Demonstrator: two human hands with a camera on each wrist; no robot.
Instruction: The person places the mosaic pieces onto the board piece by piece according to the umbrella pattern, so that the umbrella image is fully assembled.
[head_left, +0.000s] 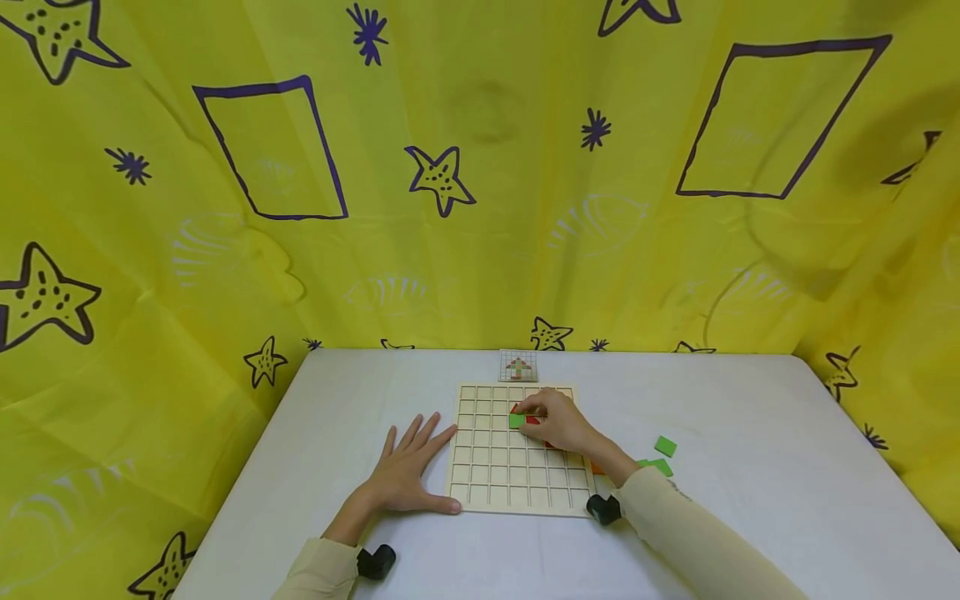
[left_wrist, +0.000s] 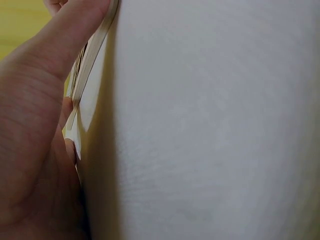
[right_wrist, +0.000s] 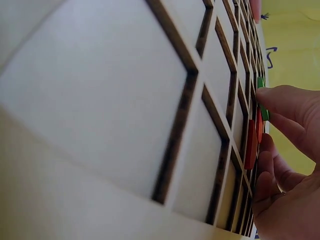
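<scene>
A wooden grid board (head_left: 480, 479) lies on the white table. At its left edge my left hand (head_left: 405, 477) has its fingers spread, and the thumb (left_wrist: 75, 30) touches the board's side in the left wrist view. Over the upper middle of the grid, my right hand (head_left: 564, 423) pinches a green square tile (head_left: 517, 422) between thumb and index finger. That tile (right_wrist: 265, 114) stands above the board's surface in the right wrist view. Red pieces (right_wrist: 251, 145) sit in the grid close by, partly hidden by the right hand in the head view.
Several green tiles (head_left: 665, 447) lie on the table right of the board. An orange piece (head_left: 597, 468) shows beneath the right forearm. Behind the board is a small pattern card (head_left: 518, 365). A yellow curtain (head_left: 480, 250) hangs behind the table (head_left: 360, 379).
</scene>
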